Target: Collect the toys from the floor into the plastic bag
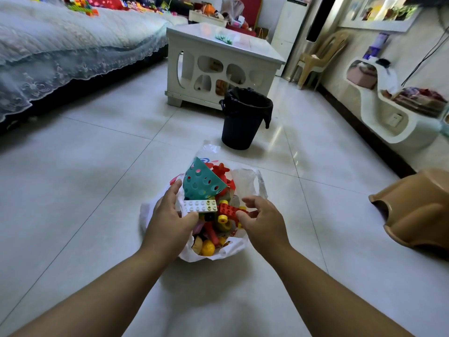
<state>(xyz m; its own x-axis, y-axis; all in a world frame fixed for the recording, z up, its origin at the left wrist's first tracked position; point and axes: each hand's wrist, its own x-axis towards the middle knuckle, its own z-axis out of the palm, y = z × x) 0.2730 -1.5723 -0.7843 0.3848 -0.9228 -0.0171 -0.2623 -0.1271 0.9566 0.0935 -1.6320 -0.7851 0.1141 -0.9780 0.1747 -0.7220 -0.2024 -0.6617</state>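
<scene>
A white plastic bag (233, 249) is set on the pale tiled floor, its mouth spread open and its thin walls crumpled. It is filled to the brim with toys (213, 222). A teal triangular piece (201, 182) pierced with round holes is stood upright at the far side, with a red toy (220, 170) just behind it. A white studded brick (200, 206) is laid flat beside a red studded brick (229, 210). Yellow rounded pieces (207, 248) are seen near the front edge.

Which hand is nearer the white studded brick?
Left. The left hand touches the white studded brick at its left end; the right hand sits apart, beyond the red brick.
</scene>
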